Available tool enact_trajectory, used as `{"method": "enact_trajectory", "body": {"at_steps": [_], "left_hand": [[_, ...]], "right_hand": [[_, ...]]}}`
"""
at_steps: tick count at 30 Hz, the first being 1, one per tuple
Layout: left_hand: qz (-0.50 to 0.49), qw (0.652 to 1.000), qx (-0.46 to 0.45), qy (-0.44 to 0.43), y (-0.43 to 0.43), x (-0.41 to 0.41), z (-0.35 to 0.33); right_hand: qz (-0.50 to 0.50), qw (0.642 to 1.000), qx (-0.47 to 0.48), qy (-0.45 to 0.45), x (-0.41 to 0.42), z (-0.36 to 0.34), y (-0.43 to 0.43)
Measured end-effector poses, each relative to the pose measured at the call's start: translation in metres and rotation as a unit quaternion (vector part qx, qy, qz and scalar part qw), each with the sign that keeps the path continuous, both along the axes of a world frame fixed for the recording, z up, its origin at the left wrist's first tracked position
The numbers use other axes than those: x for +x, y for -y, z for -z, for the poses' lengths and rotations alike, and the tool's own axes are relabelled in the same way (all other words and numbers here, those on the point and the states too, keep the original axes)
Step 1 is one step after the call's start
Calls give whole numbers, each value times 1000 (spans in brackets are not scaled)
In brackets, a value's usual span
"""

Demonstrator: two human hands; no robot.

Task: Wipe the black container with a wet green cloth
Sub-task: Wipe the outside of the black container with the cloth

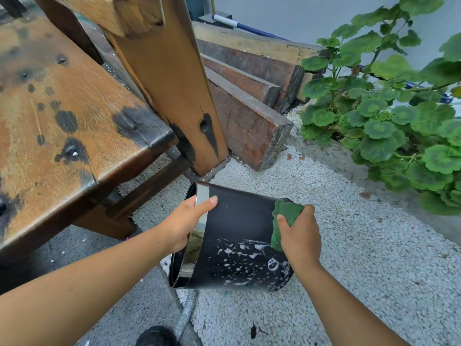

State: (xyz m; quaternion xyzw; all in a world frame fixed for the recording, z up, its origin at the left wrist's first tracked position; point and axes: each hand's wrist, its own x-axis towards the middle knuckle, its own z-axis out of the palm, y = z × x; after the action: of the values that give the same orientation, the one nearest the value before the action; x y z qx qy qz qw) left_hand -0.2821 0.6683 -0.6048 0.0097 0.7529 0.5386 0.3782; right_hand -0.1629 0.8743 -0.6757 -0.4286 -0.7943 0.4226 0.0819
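Two bare forearms reach out over pale gravel (336, 258), and between them the black container (239, 218) lies tipped on its side, open mouth to the left. The left hand (185, 223) grips its shiny rim, thumb across the outer wall, while the right hand (300, 237) clutches a bunched green cloth (285, 216) against the wall near the base, just above white suds (239, 258). Beyond stand a stained wooden bench (62, 108), stacked timber beams (249, 116) and a leafy plant (389, 116).
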Motion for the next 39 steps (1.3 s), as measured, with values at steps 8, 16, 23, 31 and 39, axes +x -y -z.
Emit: {"method": "enact_trajectory", "body": {"at_steps": [8,16,23,31,39], "left_hand": [[17,1000,-4,22,25,19,14],[-60,998,-1,16,8,20,9],[-95,995,5,-6,-17,33,15],[-89,994,28,-54,-33,36,15],[-74,995,8,-65,-27,30,17]], "right_hand": [[9,999,-19,-49,3,-12,-6],[-53,983,-101,-141,0,-47,41],[-125,977,-112,-132,3,-53,89],[-117,983,-67,-128,-2,-42,86],[-89,991,-56,-88,-5,-18,58]]}}
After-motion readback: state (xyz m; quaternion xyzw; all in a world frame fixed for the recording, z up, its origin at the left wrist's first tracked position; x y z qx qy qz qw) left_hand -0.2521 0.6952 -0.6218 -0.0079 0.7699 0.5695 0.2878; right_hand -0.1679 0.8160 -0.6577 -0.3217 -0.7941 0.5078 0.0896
